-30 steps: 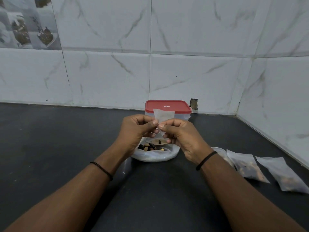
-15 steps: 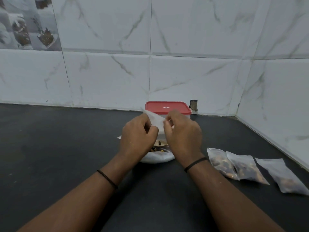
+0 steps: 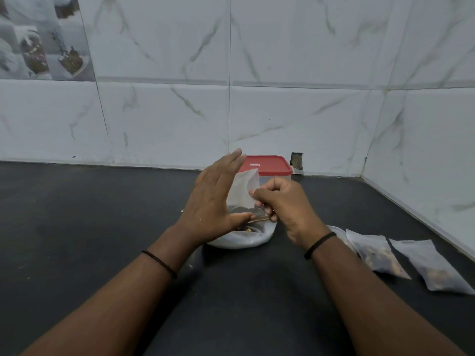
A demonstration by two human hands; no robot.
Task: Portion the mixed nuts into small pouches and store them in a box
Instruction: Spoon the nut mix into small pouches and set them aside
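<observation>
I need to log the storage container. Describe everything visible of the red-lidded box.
The box stands upright on the dark counter against the tiled wall, behind both hands. Its flat red lid, rounded at the corners, is on and carries a small white label. The body below looks like clear plastic, mostly hidden by the pouch. Nothing visibly touches it.

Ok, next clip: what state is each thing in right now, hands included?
Left hand: fingers straight, palm against the small pouch.
Right hand: fingers curled, pinching the pouch's edge.
Small pouch: held upright over the nut bag, looks empty.
Nut bag: open on the countertop, nuts inside.
Red-lidded box: lid on.
Filled pouches: lying flat to the right; whether sealed, cannot tell.
</observation>
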